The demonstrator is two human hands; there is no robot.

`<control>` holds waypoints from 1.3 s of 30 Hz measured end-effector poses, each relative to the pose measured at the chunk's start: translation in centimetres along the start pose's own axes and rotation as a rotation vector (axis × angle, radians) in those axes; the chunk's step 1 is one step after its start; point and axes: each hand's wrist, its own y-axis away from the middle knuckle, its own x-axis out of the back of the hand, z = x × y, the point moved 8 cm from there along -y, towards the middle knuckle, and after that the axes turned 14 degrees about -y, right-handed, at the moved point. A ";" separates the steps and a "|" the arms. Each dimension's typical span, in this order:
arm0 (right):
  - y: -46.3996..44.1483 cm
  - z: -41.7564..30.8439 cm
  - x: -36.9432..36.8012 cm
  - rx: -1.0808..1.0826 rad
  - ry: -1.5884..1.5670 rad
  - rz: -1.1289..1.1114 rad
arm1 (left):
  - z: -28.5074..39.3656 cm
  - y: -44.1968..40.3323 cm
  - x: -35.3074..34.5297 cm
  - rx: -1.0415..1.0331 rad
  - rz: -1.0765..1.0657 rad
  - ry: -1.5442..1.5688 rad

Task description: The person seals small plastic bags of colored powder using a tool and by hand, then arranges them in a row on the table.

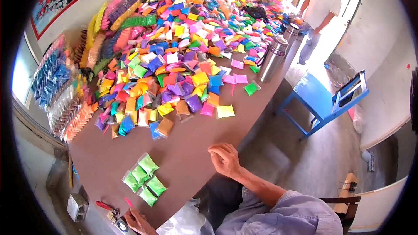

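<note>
At the bottom left, my left hand is closed, with a thin pink stick at its fingertips; the lower fingers are partly hidden. Beside it lie a red-handled item with keys and a round black-and-silver object. Just above, several light green packets in clear bags lie in a small cluster on the brown table. My right hand hovers or rests at the table's near edge, fingers curled, with nothing visible in them. A yellow packet is the packet closest to it.
A large heap of coloured packets covers the far table. Strips of bagged packets stand on the left. Steel flasks stand near the right edge. A blue chair is on the floor, and another person stands beyond.
</note>
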 end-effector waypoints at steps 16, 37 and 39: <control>-0.3 0.1 -0.1 0.059 0.081 0.009 | 0.1 -1.0 -1.4 -0.005 0.006 -0.120; 0.0 0.8 -0.2 0.038 0.016 -0.133 | -4.6 -1.8 -0.2 -0.195 0.209 -0.172; -0.3 0.6 -0.5 0.011 0.023 -0.179 | -3.3 -1.6 -0.3 -0.054 0.134 -0.177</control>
